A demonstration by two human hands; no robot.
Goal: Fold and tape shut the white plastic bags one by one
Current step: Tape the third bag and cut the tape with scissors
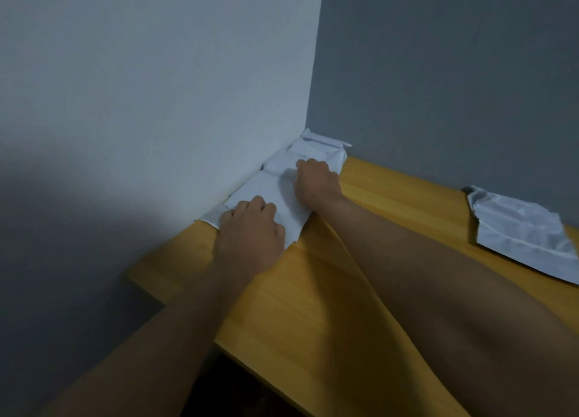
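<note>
white plastic bag (pixel 266 191): flat on wooden worktop (pixel 313 291), in the wall corner; left hand (pixel 250 228) and right hand (pixel 316 180) press it, fingers curled (whether either grip pinches plastic, cannot tell); risk: slippery fold may spring open if pressure eases; second bag (pixel 520 228) well apart

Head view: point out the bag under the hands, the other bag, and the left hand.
Bag under the hands (pixel 266 186), head view, on the bare white plastic between the two hands.
Other bag (pixel 520 228), head view, on its crumpled middle.
Left hand (pixel 250 228), head view, on the back of the hand.
</note>
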